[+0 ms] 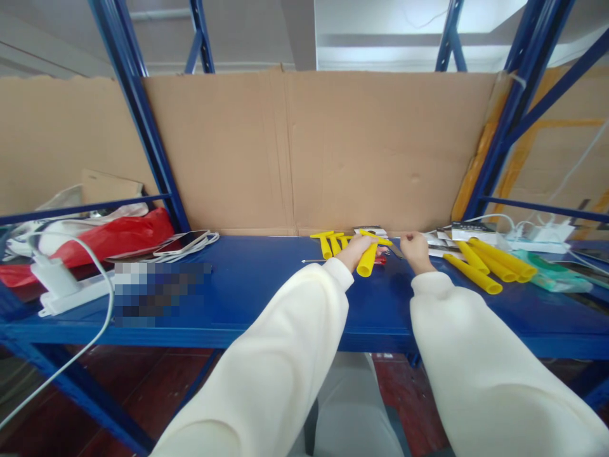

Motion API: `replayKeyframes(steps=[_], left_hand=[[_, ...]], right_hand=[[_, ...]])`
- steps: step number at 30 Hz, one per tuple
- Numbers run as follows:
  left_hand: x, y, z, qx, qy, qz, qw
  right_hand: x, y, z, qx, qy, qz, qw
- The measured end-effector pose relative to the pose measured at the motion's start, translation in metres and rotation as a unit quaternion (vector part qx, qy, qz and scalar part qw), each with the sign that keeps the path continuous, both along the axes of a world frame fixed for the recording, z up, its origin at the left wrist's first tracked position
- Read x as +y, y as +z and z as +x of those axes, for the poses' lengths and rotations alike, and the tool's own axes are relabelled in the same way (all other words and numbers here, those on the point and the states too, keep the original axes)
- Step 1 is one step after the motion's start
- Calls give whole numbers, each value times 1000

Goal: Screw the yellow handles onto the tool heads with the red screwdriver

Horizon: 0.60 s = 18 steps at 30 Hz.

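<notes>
My left hand (pixel 351 251) is closed around a yellow T-shaped tool with a hollow, tube-like handle (pixel 366 261), whose open end points toward me. To its right, my right hand (pixel 415 249) is curled shut above the blue shelf; whatever its fingers hold, if anything, is too small to make out. Several similar yellow T-shaped pieces (pixel 325 245) lie just left of my left hand. A thin metal shaft (pixel 313 261) shows below them, and something red (pixel 380 260) lies behind the held tool. Loose yellow tubes (pixel 495 261) rest right of my right hand.
The blue shelf (pixel 266 298) ends at a cardboard wall (pixel 361 152) between blue posts. Leftward are a white power strip (pixel 78 295), a red bag (pixel 126 236) and cables. Small printed packets (pixel 440 244), green plastic wrapping (pixel 554 273) and white plugs (pixel 547 233) are on the right.
</notes>
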State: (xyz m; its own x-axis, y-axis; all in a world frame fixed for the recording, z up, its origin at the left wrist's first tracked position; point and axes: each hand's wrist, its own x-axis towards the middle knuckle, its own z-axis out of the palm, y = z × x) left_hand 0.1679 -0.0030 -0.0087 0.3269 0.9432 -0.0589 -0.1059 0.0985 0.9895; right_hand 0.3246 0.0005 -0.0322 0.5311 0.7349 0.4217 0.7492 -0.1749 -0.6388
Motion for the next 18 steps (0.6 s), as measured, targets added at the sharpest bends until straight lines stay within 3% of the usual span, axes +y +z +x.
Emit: replayKeyframes(steps=[3,5,10,13,18], left_hand=[[3,10,-26,38,35,78,996],[6,16,-48,83,56,174,980],[13,15,-109,194,126,420,878],[9,2,-140,241,149,466,838],[-9,-18,-162,306,183,463,811]], right_hand=[[-1,0,-4,-29,60,-57,996],[-1,-2,-7,-40,119,-82,989],[-1,-5,-10,-34,209,-97,972],[-2,-6,-9,-33,208,-103,972],[-4,-7,-8,-10,217,-97,971]])
